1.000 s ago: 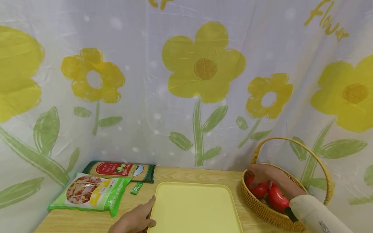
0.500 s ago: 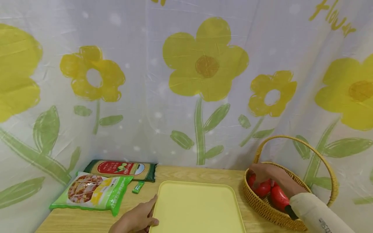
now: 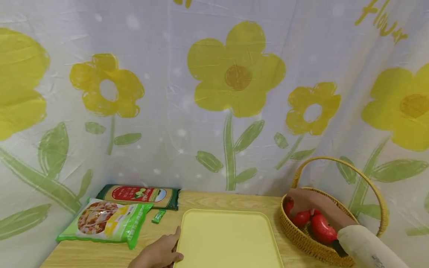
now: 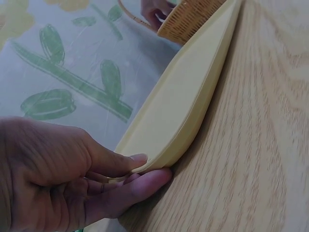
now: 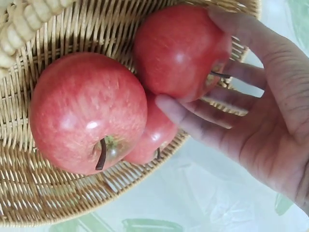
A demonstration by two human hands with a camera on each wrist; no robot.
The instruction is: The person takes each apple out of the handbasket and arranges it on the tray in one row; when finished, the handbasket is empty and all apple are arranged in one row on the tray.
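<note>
At 7 o'clock on the table, our left hand, partly cut off by the frame, pinches the yellow tray by its near-left corner, thumb above the rim and fingers curled beneath. At 4 o'clock, our right hand reaches into the wicker basket, fingers curled around one red apple. Two more apples sit beside it, one mostly hidden.
</note>
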